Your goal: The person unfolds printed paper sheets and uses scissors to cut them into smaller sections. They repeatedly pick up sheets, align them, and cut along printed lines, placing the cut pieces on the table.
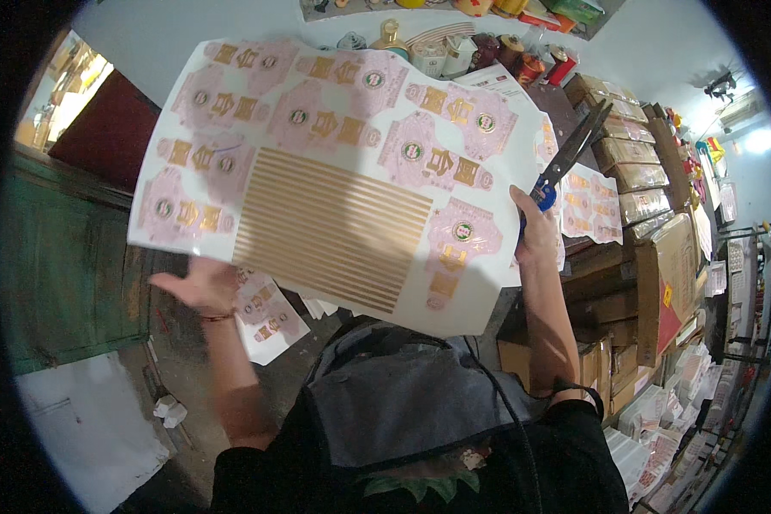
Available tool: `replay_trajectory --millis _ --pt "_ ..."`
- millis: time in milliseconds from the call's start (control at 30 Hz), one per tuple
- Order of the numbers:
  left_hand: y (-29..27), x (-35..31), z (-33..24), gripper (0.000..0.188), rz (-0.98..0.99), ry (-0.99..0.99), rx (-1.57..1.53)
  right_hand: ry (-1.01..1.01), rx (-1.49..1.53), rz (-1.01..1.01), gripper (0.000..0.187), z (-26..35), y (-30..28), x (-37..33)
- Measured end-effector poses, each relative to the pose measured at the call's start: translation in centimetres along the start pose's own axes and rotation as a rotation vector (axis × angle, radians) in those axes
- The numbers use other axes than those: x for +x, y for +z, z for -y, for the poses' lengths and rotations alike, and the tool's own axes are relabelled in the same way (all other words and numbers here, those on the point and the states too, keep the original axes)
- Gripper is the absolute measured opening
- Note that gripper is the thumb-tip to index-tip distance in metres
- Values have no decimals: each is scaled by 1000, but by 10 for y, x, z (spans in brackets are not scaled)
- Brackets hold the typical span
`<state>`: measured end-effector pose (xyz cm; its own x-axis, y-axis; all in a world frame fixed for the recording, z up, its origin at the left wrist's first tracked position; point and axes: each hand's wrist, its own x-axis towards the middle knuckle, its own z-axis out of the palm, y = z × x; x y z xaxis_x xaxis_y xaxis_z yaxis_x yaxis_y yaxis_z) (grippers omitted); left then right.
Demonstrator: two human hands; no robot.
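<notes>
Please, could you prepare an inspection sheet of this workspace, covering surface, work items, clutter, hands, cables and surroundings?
Surface: dark table, largely hidden.
Work items: large printed sheet with gold stripes, held up; dark-bladed scissors; smaller printed sheets behind.
Clutter: spools and containers along the wall; crumpled white paper on the floor.
Hands: right hand holds the scissors and the sheet's right edge; left hand open at its lower-left edge, contact unclear.
Cables: nothing seen.
Surroundings: stacked cardboard boxes right, green panel left.
</notes>
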<state>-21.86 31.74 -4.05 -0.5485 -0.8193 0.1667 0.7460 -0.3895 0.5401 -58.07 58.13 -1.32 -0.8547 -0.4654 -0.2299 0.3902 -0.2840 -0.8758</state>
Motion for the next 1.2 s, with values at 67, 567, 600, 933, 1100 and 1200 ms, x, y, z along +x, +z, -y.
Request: replay_trajectory --millis 67,567,600,933,1100,1200 --pt "49 -5 52 102 -503 1 287 -7 43 -21 31 -9 3 -4" --pt "73 27 38 44 -156 -48 793 153 -276 219 25 -40 2 -56" --pt "75 32 31 44 -232 -41 827 182 -312 282 27 -41 -4 -56" --pt "52 58 -55 27 -63 148 939 634 -677 727 34 15 -65 -88" --pt "78 57 -74 29 -48 95 605 700 -615 867 37 12 -66 -94" --pt "33 52 -61 29 -360 -15 849 736 -609 891 38 18 -73 -93"
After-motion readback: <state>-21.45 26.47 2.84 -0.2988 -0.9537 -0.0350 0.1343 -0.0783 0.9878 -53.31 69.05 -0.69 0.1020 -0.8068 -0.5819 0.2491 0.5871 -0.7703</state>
